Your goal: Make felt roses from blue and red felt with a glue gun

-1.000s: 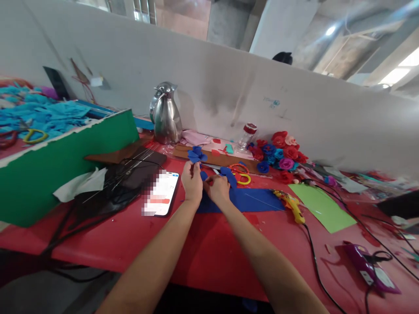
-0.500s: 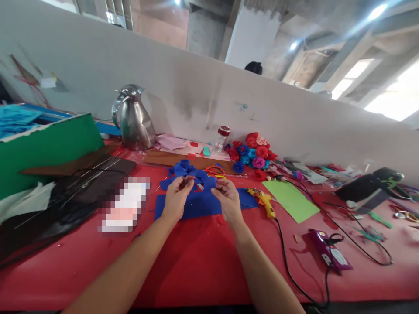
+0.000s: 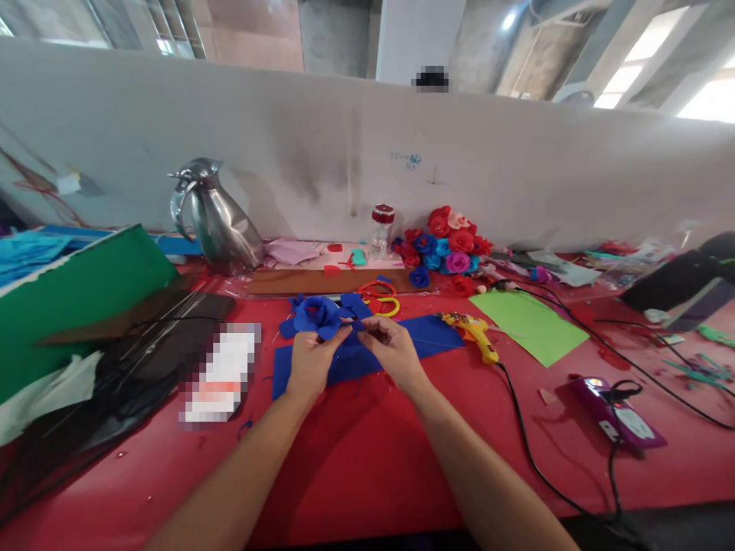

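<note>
In my left hand [image 3: 311,363], the thumb and fingers are closed at the base of a blue handmade flower [image 3: 317,315]. Red shows at the flower's centre. My right hand [image 3: 393,348] pinches a small blue piece [image 3: 357,326], its fingertips almost meeting those of the left. Exactly where the piece joins the flower is hidden by the fingers. Beneath both hands lies a flat dark blue sheet [image 3: 425,337]. Cut blue petals [image 3: 353,304] and orange-and-yellow-handled scissors [image 3: 386,306] lie just behind the fingers.
Right of the sheet is a yellow glue gun [image 3: 479,340], its cord trailing toward a purple power box [image 3: 617,413]. A green sheet [image 3: 528,325] lies nearby. A steel jug [image 3: 221,222], a red-lidded jar [image 3: 382,233] and a flower bunch [image 3: 451,241] stand along the wall.
My hands have come closer together, with the right fingertips moving left. The flower now shows its red centre toward me. The whole view has levelled out.
</note>
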The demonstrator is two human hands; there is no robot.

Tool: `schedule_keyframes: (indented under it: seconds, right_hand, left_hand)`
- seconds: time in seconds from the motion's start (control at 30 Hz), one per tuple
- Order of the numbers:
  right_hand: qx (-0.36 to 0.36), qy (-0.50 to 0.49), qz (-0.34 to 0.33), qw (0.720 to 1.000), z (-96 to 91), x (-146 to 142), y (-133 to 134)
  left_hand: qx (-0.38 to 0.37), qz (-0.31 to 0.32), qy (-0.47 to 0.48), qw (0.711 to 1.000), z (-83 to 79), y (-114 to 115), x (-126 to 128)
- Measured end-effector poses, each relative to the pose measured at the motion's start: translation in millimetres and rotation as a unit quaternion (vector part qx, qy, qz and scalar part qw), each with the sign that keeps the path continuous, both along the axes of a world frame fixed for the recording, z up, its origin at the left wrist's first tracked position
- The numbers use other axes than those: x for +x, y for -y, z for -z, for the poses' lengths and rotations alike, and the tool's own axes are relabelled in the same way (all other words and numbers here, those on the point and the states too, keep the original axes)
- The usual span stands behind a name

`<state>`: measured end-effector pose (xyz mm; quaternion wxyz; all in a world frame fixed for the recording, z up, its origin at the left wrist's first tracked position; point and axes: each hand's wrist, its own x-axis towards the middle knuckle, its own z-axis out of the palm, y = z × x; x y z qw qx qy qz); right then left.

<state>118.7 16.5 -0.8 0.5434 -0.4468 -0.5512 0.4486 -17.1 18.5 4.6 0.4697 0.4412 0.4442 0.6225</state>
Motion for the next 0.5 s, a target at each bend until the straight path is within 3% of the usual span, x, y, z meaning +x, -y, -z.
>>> schedule_keyframes:
  seconds: [0.1, 0.2, 0.5]
  right_hand:
    - [-0.005, 0.001, 0.016, 1.0, -2.5, -0.1, 0.4]
    - [0.002, -0.011, 0.018, 1.0, -3.4, 0.3, -0.3]
    - [0.091, 0.083, 0.045, 0.991, -0.3, -0.5, -0.1]
  left_hand:
    - [0.059, -0.047, -0.057, 0.996, -2.6, 1.4, -1.0]
    - [0.109, -0.053, -0.098, 0.988, -6.0, 4.6, -1.5]
    - [0.121, -0.04, -0.12, 0.985, -8.6, 5.7, 1.4]
